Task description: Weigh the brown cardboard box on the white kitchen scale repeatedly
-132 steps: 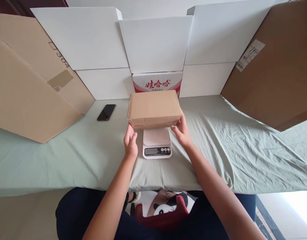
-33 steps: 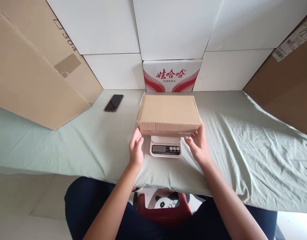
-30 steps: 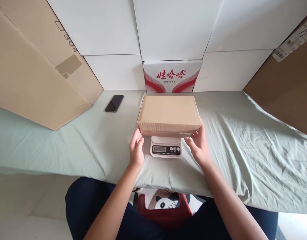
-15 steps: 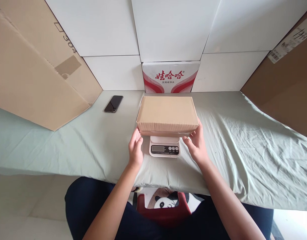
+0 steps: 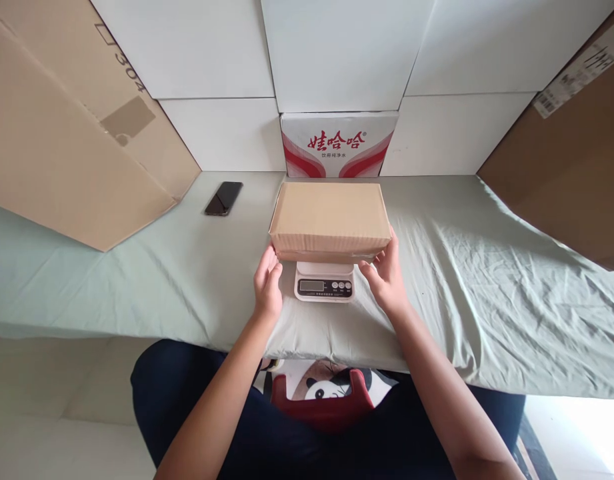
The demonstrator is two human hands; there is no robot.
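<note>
**Brown carton on a white scale, a hand at each near corner**

Brown corrugated cardboard, closed and rectangular, makes up the box [image 5: 331, 217] that sits on the small white digital kitchen scale [image 5: 324, 284]; the scale's platform is hidden beneath it and only the display strip with its round buttons shows, between the two hands. The left hand [image 5: 267, 283] stands open, fingers straight and together, with its fingertips at the box's near left bottom corner; whether they touch the cardboard or rest just short of it cannot be told. The right hand [image 5: 384, 280] is likewise open and unclenched, its fingers [image 5: 387, 248] lying along the near right corner of the box, closing on nothing. Beneath both hands lies the wrinkled pale green cloth [image 5: 487, 293] that covers the table. Well off to the left of the left hand lies a black smartphone [image 5: 223, 198], face up. Just beyond the box stands a white carton with red printed characters [image 5: 338, 145], flanked by plain white panels [image 5: 227, 133]. Large brown cardboard sheets [image 5: 61, 147] lean at the far left and right.
</note>
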